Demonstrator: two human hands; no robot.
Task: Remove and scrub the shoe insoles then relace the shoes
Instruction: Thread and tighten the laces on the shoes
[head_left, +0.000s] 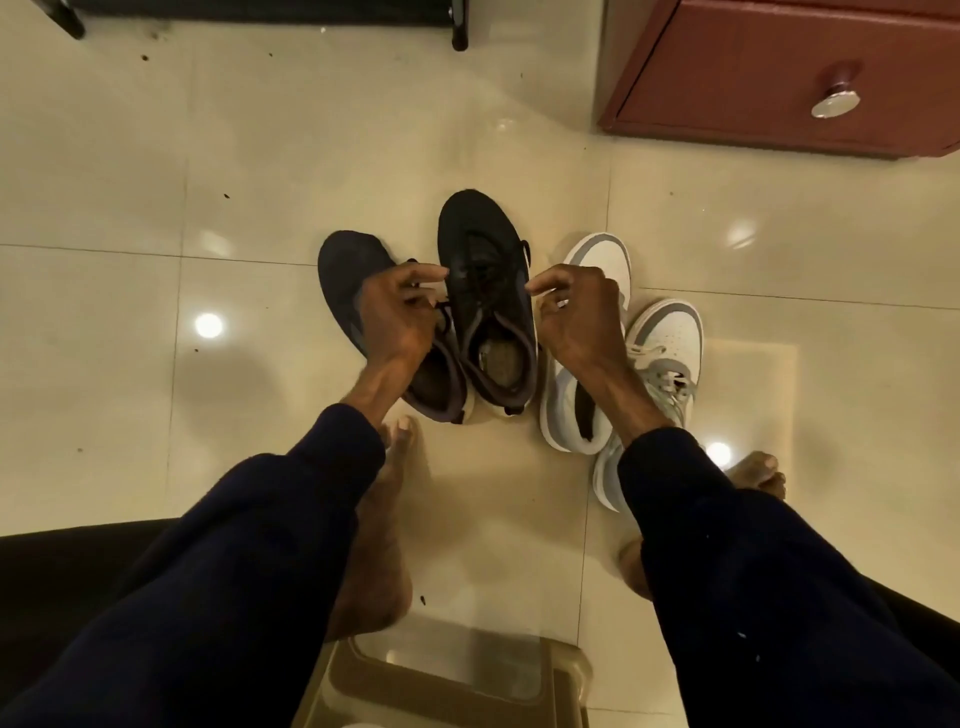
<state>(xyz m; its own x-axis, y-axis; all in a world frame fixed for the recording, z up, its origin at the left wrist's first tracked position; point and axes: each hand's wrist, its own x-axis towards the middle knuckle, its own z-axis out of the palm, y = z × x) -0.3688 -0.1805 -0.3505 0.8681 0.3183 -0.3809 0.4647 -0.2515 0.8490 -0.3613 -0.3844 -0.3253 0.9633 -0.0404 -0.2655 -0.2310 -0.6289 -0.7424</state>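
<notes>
Covering the ground: glossy cream floor tiles (130, 156).
Cabinet: red-brown wooden drawer front (753, 67).
White pair: smooth white-and-grey leather sneakers (670, 332), right of the black pair.
Black pair: matte black mesh trainers (483, 244), side by side; worn tan insole (501, 364) inside one.
Left hand (400, 312): curled, pinching a black lace (442, 305).
Right hand (576, 312): fingertips pinched together; what they hold, I cannot tell.

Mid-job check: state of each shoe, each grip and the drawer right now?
Left grip: pinches the black lace.
Right grip: fingers curled, hold unclear.
Right black shoe: upright, laced, insole in.
Left black shoe: upright, partly hidden.
Left white shoe: upright.
Right white shoe: upright, laced.
Drawer: shut.
</notes>
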